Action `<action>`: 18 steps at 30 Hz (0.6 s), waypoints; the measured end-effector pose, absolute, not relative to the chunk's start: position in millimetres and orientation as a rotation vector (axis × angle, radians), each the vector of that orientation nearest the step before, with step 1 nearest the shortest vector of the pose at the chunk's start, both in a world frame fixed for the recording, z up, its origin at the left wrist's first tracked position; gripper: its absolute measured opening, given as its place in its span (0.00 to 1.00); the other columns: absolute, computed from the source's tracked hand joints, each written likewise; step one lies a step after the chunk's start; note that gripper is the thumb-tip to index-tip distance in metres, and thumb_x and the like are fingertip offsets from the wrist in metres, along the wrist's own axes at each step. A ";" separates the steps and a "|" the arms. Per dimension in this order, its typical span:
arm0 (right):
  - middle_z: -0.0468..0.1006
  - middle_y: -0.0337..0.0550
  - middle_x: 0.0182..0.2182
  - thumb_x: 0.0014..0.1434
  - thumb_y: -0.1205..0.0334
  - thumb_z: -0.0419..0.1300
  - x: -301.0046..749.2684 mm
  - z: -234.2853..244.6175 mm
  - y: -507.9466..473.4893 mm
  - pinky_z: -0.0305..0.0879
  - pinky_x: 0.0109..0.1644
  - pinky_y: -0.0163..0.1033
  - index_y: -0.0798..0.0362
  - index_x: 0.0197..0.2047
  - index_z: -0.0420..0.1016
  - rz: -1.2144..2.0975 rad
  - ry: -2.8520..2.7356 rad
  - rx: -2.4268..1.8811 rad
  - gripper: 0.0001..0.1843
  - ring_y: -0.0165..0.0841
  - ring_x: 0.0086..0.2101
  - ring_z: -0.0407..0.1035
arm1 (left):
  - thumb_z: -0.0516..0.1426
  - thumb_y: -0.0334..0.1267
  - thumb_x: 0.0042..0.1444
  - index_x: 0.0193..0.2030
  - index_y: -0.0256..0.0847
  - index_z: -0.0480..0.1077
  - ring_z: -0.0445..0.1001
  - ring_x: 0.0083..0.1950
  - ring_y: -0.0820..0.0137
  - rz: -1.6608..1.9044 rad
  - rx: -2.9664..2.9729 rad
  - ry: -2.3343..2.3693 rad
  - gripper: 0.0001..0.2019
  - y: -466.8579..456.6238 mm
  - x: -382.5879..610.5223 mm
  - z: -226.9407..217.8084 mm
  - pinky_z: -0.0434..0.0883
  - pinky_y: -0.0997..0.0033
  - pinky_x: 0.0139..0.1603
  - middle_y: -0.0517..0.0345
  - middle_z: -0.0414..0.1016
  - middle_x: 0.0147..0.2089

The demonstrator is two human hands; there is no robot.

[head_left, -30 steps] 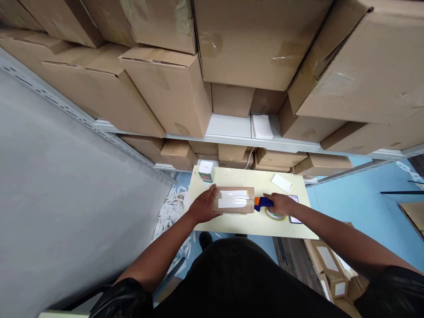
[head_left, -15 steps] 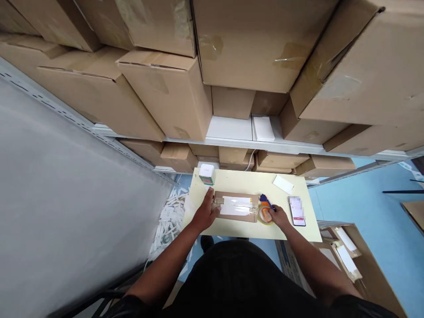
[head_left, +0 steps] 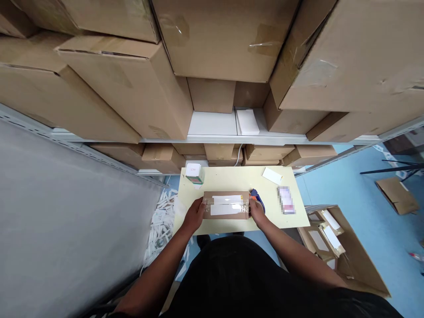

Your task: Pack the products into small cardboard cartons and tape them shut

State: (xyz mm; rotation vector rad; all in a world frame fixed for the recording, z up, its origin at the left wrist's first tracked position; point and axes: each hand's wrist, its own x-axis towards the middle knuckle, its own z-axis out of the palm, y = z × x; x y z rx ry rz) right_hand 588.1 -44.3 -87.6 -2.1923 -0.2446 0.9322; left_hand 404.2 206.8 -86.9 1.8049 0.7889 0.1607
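Note:
A small brown cardboard parcel [head_left: 225, 205] with white labels and clear tape lies on a pale yellow table [head_left: 232, 179]. My left hand [head_left: 196, 213] presses against the parcel's left end, fingers curled on it. At the parcel's right end my right hand [head_left: 256, 210] grips a tape dispenser [head_left: 256, 197] with a blue and orange handle, held against the box.
On the table stand a small white and green box [head_left: 194, 172], a white card [head_left: 272, 176] and a phone [head_left: 285, 199]. Large cardboard boxes [head_left: 228, 39] fill the shelves behind. An open carton [head_left: 338, 247] sits on the blue floor at right; white paper strips [head_left: 160, 221] litter the floor at left.
My right hand with the tape dispenser has moved left from the table surface up to the parcel's right end. My left hand has stayed on the left end. The view has shifted.

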 end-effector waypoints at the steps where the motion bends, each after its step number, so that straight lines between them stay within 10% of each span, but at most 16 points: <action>1: 0.82 0.49 0.41 0.68 0.33 0.27 584.5 -82.8 -42.5 0.74 0.45 0.45 0.51 0.57 0.75 0.910 -0.232 -2.175 0.44 0.43 0.42 0.76 | 0.48 0.54 0.68 0.64 0.44 0.70 0.68 0.68 0.55 0.192 1.814 0.747 0.25 206.4 401.5 -84.0 0.62 0.51 0.71 0.50 0.73 0.64; 8: 0.77 0.52 0.52 0.70 0.37 0.29 565.7 -88.9 -63.2 0.67 0.60 0.49 0.51 0.65 0.64 0.765 -0.396 -2.128 0.39 0.42 0.57 0.69 | 0.48 0.40 0.62 0.66 0.44 0.62 0.71 0.65 0.58 0.162 1.673 0.555 0.25 187.5 379.2 -101.9 0.70 0.52 0.63 0.48 0.72 0.63; 18: 0.81 0.51 0.44 0.68 0.36 0.35 568.0 -116.3 -52.7 0.69 0.55 0.49 0.51 0.44 0.75 0.850 -0.300 -2.302 0.36 0.45 0.48 0.75 | 0.43 0.57 0.68 0.43 0.42 0.69 0.76 0.50 0.56 0.069 1.867 0.942 0.23 182.5 401.5 -128.0 0.71 0.52 0.54 0.48 0.77 0.44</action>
